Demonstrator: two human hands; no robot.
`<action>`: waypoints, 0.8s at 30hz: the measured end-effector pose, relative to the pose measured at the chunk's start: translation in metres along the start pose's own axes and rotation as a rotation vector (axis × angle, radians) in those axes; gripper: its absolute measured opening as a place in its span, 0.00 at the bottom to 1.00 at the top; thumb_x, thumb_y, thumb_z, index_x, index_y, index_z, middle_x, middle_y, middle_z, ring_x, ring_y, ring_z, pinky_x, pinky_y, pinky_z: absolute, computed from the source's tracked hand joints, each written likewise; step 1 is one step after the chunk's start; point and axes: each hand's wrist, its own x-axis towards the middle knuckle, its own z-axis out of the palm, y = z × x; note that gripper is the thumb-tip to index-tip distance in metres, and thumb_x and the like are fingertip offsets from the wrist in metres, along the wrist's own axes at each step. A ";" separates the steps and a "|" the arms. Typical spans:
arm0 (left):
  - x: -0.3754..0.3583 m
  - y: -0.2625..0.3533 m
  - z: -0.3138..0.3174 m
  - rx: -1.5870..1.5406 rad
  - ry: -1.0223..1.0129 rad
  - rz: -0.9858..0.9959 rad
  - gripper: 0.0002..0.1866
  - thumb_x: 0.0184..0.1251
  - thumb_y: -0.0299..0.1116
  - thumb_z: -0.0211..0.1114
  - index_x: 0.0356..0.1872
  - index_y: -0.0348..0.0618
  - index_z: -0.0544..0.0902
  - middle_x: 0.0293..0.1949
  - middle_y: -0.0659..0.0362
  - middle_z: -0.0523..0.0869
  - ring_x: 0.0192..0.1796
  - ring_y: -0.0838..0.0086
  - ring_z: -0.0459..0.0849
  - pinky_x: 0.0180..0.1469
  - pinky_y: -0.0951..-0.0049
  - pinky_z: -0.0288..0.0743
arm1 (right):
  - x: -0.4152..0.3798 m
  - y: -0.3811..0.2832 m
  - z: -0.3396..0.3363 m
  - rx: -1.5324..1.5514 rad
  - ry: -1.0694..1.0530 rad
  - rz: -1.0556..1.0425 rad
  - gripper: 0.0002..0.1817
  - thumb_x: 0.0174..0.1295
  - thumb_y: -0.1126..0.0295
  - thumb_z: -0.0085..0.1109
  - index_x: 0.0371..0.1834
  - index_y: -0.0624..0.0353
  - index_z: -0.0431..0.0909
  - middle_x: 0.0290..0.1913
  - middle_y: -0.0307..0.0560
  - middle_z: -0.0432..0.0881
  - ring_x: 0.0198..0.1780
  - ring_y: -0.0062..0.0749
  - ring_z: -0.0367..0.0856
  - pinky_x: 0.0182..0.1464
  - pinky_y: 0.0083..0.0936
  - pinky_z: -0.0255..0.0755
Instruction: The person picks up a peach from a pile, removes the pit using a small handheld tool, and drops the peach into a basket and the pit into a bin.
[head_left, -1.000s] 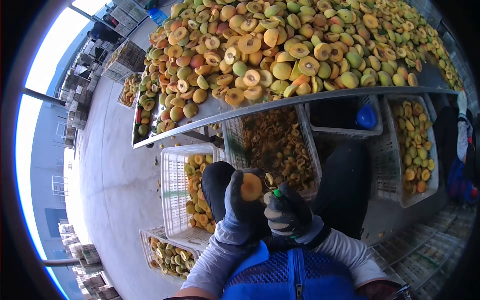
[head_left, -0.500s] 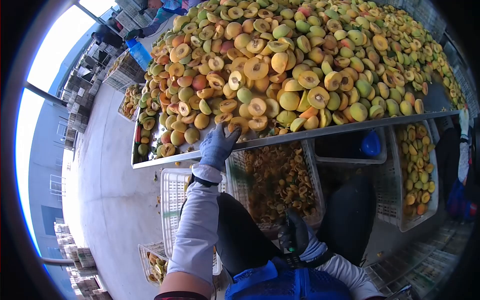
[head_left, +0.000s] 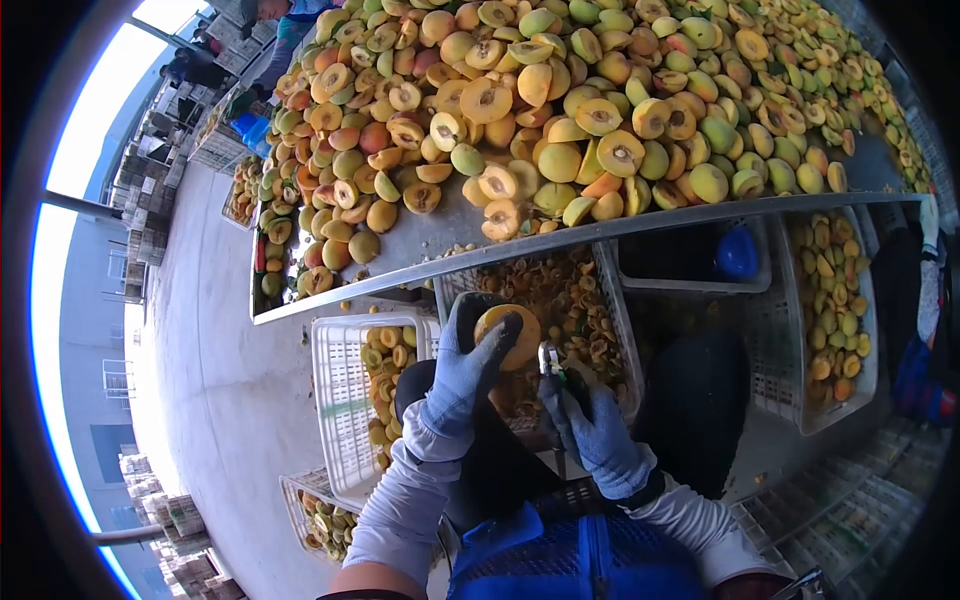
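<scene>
My left hand (head_left: 462, 365), in a grey-blue glove, is closed around a yellow peach half (head_left: 517, 335) above a crate. Gloved too, my right hand (head_left: 605, 440) grips a small hand tool (head_left: 547, 362) with a shiny metal tip and a dark handle. The tip points at the peach half, a short gap apart from it; the fingers hide most of the handle. Beyond both hands, a metal-edged table (head_left: 400, 262) bears a large heap of halved peaches (head_left: 620, 150), several with brown hollows or pits showing.
Under the table's edge, a crate (head_left: 620, 335) holds peach scraps. Left of my legs stands a white crate (head_left: 340, 400) with peach halves; another crate (head_left: 862, 330) of them stands right. A blue rounded object (head_left: 738, 252) lies in a dark bin. A person (head_left: 285, 25) is at the far left.
My left hand has come back from the table edge with a peach half. My right hand has risen from my lap with the tool. The view has shifted slightly.
</scene>
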 end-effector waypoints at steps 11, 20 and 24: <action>-0.068 0.004 0.023 0.019 0.199 0.132 0.15 0.71 0.37 0.53 0.47 0.35 0.77 0.40 0.58 0.81 0.42 0.76 0.78 0.46 0.77 0.72 | -0.018 -0.026 0.010 -0.062 -0.121 0.119 0.18 0.58 0.66 0.58 0.45 0.68 0.72 0.25 0.59 0.76 0.26 0.51 0.77 0.28 0.38 0.69; -0.083 0.001 0.023 0.014 0.154 0.117 0.14 0.68 0.35 0.55 0.46 0.36 0.79 0.37 0.60 0.81 0.36 0.81 0.76 0.40 0.81 0.72 | -0.042 -0.045 0.006 0.638 -0.160 0.551 0.16 0.69 0.57 0.44 0.42 0.61 0.71 0.26 0.47 0.77 0.22 0.40 0.76 0.26 0.33 0.70; -0.083 0.008 0.022 0.160 0.074 0.249 0.14 0.66 0.34 0.57 0.47 0.35 0.78 0.37 0.60 0.81 0.36 0.82 0.77 0.40 0.80 0.72 | -0.042 -0.028 -0.004 1.656 -0.535 1.081 0.21 0.69 0.50 0.40 0.39 0.57 0.72 0.22 0.40 0.72 0.18 0.27 0.70 0.18 0.24 0.65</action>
